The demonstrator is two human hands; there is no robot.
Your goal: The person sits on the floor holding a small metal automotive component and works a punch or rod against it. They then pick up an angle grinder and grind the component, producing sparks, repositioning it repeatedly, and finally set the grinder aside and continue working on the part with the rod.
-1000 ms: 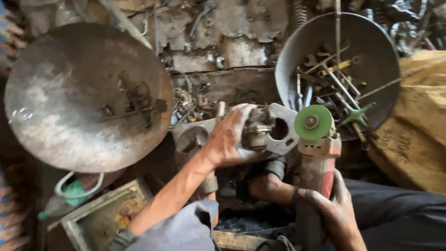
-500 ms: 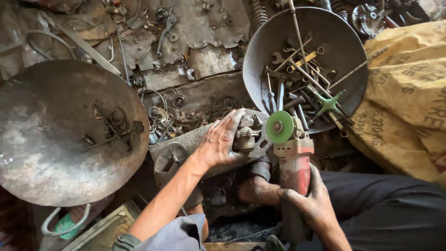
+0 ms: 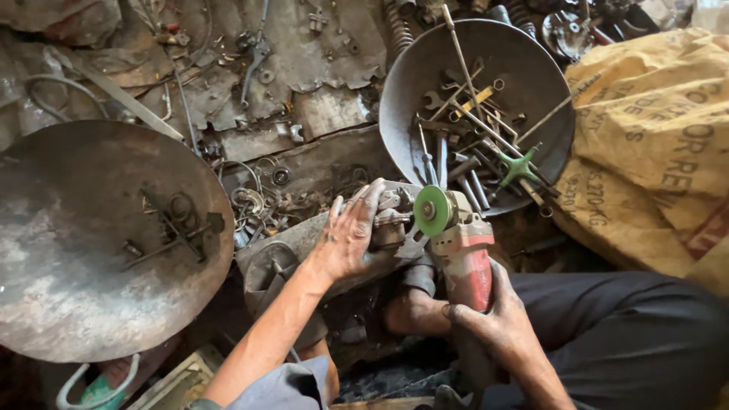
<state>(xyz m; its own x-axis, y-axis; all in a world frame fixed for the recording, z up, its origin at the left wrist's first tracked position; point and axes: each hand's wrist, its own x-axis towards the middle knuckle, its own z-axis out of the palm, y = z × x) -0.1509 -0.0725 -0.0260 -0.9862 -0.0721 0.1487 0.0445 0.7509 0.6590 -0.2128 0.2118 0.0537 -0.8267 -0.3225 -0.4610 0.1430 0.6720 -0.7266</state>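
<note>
1. The metal part (image 3: 383,220), a grey, grimy casting with a paler fitting on top, lies near the middle of the view, on top of a larger curved metal housing (image 3: 277,262). Its long axis runs roughly from 8 o'clock to 2 o'clock.

2. The left hand (image 3: 351,237) lies flat over the part, fingers spread and pointing toward 1 o'clock, pressing it down rather than gripping around it. This is the nearer hand: it is touching the part.

3. The angle grinder (image 3: 463,258) stands just beside the part at its 3 o'clock side. Its red body runs from 5 o'clock up to 11 o'clock, and the green disc (image 3: 433,210) sits at the top end, facing the camera, at the part's right edge. Whether the disc touches the metal cannot be told.

4. The right hand (image 3: 493,323) is clamped around the lower end of the grinder's body, at 5 o'clock from the part and apart from it. The two hands are separate, with the grinder's length between them.

5. A bare foot (image 3: 414,311) rests below the part, at 6 o'clock.

6. Farther out, a round metal bowl (image 3: 410,99) holding spanners and rods sits at 1 o'clock, a big rusty pan (image 3: 68,250) at 9 o'clock, and a yellow sack (image 3: 653,144) at 3 o'clock.
</note>
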